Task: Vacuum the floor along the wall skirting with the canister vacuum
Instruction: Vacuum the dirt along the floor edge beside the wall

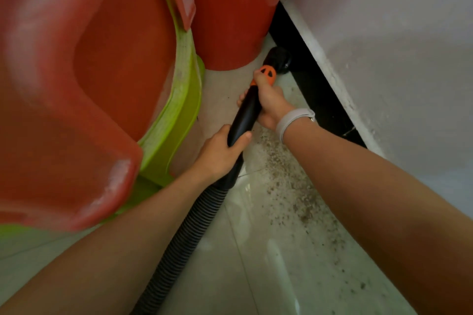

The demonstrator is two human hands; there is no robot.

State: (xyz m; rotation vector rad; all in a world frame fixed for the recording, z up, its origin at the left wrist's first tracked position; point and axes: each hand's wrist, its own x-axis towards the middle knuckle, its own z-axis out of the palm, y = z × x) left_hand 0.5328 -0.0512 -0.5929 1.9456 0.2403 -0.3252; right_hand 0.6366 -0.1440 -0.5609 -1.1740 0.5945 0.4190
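The wall (pixel 384 33) rises pale to the right of the grip, with the black skirting (pixel 314 87) running along its foot just past the right hand; to the left of the grip stand stacked red chairs (pixel 64 84) over a lime-green one (pixel 176 110), and beyond the nozzle a red bucket (pixel 230 13) sits on the floor (pixel 268 250). Judging by how things lie, the job is only partly through; a wide scatter of dark specks (pixel 289 186) lies on the tiles behind the grip, toward the person and beside the skirting, so that stretch looks not yet cleaned, while the tile near the nozzle appears fairly clean, though it is dim there.

The ribbed hose (pixel 186 233) trails back from the grip toward the bottom edge; the canister itself is out of view. The black wand (pixel 245 112) runs forward from the hose, through both hands, to an orange collar (pixel 267 74) and the round black brush nozzle (pixel 279 59), which sits at the floor against the skirting, just beside the bucket's base.

The left hand (pixel 220 153) clasps the wand's rear end, fingers wrapped under and thumb over the top, forearm reaching in from lower left; the right hand (pixel 271 102) grasps the wand just behind the collar, fingers curled round it, wrist in a pale band (pixel 291 117), arm stretched from lower right.
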